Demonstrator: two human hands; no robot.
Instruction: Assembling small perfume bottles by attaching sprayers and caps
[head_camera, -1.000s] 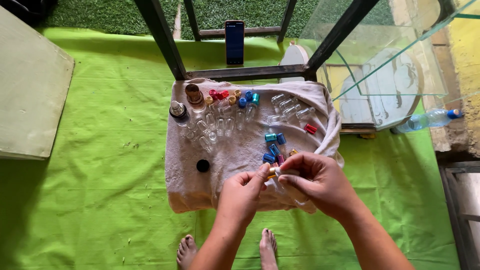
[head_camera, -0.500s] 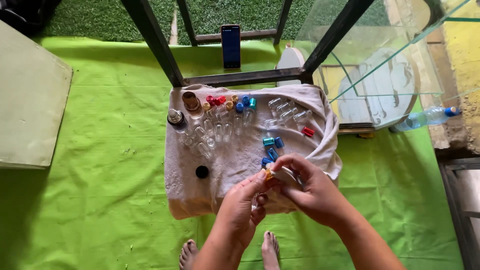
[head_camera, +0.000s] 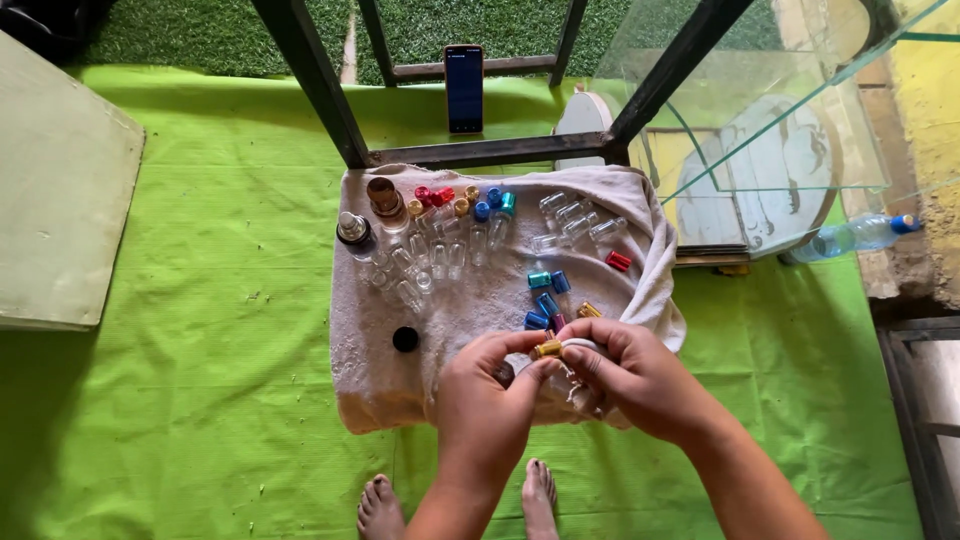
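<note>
Both hands are sitting slightly nearer the front edge of the towel than in the earlier frames, and the gold cap is now showing clearly between the fingertips; nothing else on the towel is shifting.

Left of the towel's centre, clear glass vials are lying in rows, with a black cap alone below them. The soft cloth is probably keeping these round parts from rolling.

At the towel's front edge, the left hand is pinching the gold cap with thumb and forefinger closed on it. The right hand is curling shut around a small clear vial, steadying it against the cap; both are held raised over the cloth.

Right of centre, blue caps are lying loose, and a red cap is resting near the towel's right fold.
</note>
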